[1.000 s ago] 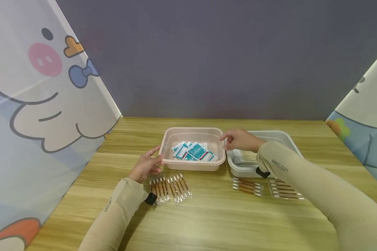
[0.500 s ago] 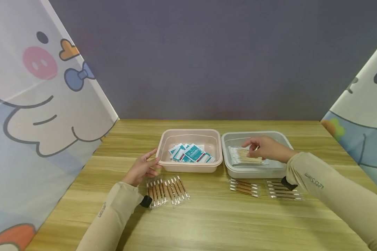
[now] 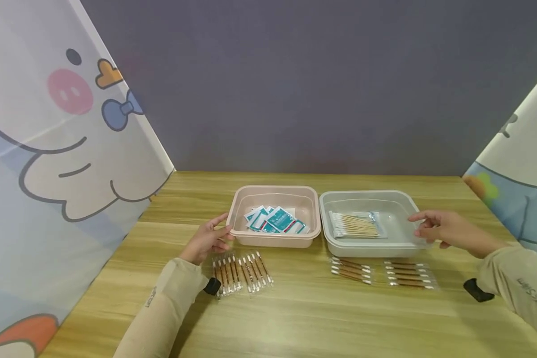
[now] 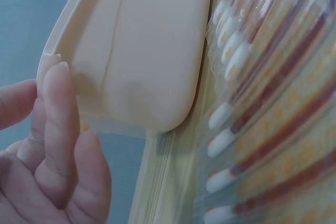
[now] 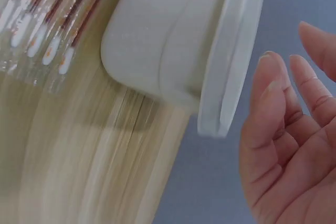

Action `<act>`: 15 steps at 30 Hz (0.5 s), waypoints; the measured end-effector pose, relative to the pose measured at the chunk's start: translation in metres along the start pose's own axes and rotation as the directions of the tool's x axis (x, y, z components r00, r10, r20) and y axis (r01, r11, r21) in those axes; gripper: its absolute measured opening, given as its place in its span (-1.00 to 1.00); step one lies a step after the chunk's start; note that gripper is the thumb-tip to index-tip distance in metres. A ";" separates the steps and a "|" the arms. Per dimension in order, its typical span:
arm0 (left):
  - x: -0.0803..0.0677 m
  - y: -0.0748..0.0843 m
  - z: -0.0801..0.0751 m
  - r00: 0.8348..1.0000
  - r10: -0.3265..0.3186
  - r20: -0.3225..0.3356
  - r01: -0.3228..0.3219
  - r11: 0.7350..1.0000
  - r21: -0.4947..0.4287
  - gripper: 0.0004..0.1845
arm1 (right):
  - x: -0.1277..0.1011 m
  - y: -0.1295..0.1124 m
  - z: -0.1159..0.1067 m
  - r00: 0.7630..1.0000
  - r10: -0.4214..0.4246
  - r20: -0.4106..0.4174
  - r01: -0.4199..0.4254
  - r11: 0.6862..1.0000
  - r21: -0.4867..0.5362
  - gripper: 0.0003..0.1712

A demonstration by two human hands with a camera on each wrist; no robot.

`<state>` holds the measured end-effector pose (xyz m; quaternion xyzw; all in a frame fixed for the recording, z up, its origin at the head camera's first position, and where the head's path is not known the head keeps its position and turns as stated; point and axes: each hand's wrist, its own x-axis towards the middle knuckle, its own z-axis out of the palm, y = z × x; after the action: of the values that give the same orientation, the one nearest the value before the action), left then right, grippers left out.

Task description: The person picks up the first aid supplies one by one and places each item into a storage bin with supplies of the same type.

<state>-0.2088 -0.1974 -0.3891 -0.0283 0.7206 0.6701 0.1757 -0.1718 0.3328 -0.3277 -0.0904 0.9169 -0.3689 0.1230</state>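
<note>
My left hand [image 3: 206,241] touches the front left corner of a pink plastic tub [image 3: 275,240], fingertips at its rim. Teal-and-white sachets [image 3: 281,219] lie in a pile in that tub. Just right of a pale grey tub [image 3: 371,250] is my right hand [image 3: 449,231], fingers loosely bent and holding nothing. In the right wrist view a gap shows between its fingertips and the tub's rim [image 5: 231,56]. A clear bag of wooden-stick cotton swabs [image 3: 357,226] lies in the left part of the grey tub.
Two clear packs of brown-stemmed swabs [image 3: 241,271] lie before the pink tub. Two similar packs, a left one [image 3: 351,271] and a right one [image 3: 409,275], lie before the grey tub. A dark grey panel [image 3: 317,89] stands behind the wooden table [image 3: 304,318].
My right hand has moved right, from the gap between the tubs, over the swab bag, to the grey tub's right side. The left hand has stayed at the pink tub's corner.
</note>
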 end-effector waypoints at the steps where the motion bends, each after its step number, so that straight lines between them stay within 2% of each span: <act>1: 0.000 0.000 0.000 1.000 0.002 0.003 -0.002 1.000 0.004 -0.37 | -0.003 0.003 -0.002 1.000 0.006 -0.002 -0.006 1.000 0.003 -0.46; 5: -0.002 0.001 -0.002 1.000 0.011 0.014 -0.011 1.000 0.008 -0.37 | -0.012 0.013 -0.006 0.999 0.039 -0.008 -0.038 0.999 0.030 -0.48; 9: -0.002 0.002 -0.003 1.000 0.014 0.023 -0.014 1.000 -0.004 -0.37 | -0.019 0.021 -0.008 0.997 0.074 -0.022 -0.072 0.993 0.090 -0.69; 15: -0.003 -0.003 -0.006 0.998 0.037 0.052 -0.036 0.999 -0.021 -0.35 | -0.026 0.038 -0.007 0.993 0.087 -0.079 -0.076 0.989 0.129 -0.63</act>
<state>-0.2064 -0.2037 -0.3905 0.0008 0.7093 0.6810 0.1819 -0.1522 0.3705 -0.3452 -0.0292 0.8991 -0.4239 0.1046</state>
